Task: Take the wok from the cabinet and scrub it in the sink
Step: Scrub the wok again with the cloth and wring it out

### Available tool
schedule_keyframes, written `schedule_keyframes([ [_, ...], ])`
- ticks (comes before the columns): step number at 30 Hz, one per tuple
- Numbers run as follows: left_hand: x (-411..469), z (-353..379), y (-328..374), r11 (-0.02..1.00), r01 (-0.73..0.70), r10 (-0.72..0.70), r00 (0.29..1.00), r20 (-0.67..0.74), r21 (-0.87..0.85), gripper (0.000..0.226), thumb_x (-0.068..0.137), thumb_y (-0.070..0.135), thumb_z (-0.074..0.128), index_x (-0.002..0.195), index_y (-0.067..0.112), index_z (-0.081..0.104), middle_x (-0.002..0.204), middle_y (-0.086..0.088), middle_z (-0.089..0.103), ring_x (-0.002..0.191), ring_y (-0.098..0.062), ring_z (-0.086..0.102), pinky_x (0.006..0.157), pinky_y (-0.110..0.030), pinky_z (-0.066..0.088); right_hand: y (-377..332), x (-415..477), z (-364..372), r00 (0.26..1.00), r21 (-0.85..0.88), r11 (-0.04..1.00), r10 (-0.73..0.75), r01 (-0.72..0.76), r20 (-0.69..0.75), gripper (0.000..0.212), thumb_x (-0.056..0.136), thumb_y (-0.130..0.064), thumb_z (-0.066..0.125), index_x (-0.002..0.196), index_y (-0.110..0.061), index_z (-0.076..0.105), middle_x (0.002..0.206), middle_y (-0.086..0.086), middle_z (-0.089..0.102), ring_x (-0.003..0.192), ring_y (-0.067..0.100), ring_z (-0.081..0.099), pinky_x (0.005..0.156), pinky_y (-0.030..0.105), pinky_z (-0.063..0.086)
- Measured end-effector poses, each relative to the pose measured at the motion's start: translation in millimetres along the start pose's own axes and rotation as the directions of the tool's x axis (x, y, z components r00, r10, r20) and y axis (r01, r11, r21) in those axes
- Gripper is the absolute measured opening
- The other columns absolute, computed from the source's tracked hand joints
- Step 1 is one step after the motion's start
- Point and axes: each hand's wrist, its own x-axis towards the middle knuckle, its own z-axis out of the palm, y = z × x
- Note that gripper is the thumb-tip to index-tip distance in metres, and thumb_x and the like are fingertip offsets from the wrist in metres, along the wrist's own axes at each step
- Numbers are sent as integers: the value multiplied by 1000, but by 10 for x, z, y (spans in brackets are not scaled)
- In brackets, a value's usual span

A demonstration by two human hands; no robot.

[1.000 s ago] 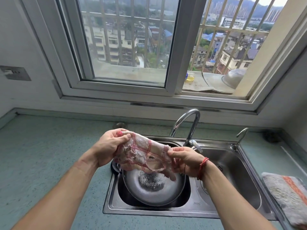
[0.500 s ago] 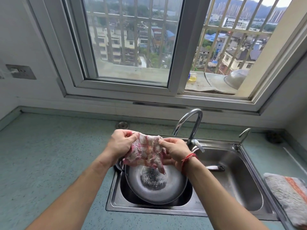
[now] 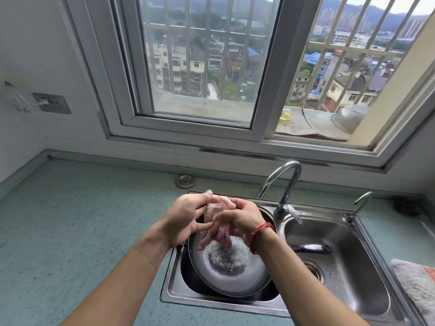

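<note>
A round metal wok with a dark scorched patch at its centre lies in the left basin of the steel double sink. Above the wok's far rim both hands squeeze a pink-checked dishcloth bunched into a wad. My left hand holds its left side with the fingers spread around it. My right hand, a red string at the wrist, grips the cloth from the right, and a tail of cloth hangs down toward the wok.
A curved chrome faucet stands behind the basins, with a smaller tap to its right. A dark-handled tool lies in the right basin. A folded towel sits on the right counter; teal countertop stretches left.
The cloth was spread open between both hands; they have come together and bunched it into a tight wad above the wok. The camera view has shifted slightly.
</note>
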Motion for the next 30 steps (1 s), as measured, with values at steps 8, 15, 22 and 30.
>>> schedule_keyframes([
  [8,179,-388,-191,986,-11,50,971,-235,164,32,92,13,67,122,7,59,109,-19,71,95,-26,70,76,-36,56,-32,160,63,980,135,989,27,-55,196,42,77,20,48,105,-6,67,78,11,64,60,21,59,57,33,55],
  [15,286,-606,-261,999,4,2,985,-173,37,18,92,3,64,109,-1,64,96,-18,72,76,-25,71,57,-34,57,90,414,104,972,175,976,94,-133,216,25,80,14,55,96,-2,66,83,15,61,65,21,57,56,29,52],
  [22,535,-1016,-505,997,76,-65,953,-297,25,10,92,0,64,102,0,66,84,-12,71,57,-14,68,43,-24,50,494,739,262,930,30,953,287,-301,229,18,81,-7,71,99,-5,67,81,15,68,64,26,66,57,32,54],
  [30,830,-1653,-784,984,178,-155,912,-379,25,12,86,-8,66,91,2,71,80,-9,75,62,-17,70,50,-27,56,789,1303,600,923,-18,931,364,-365,127,37,78,0,72,113,1,62,82,22,61,58,23,57,50,30,50],
])
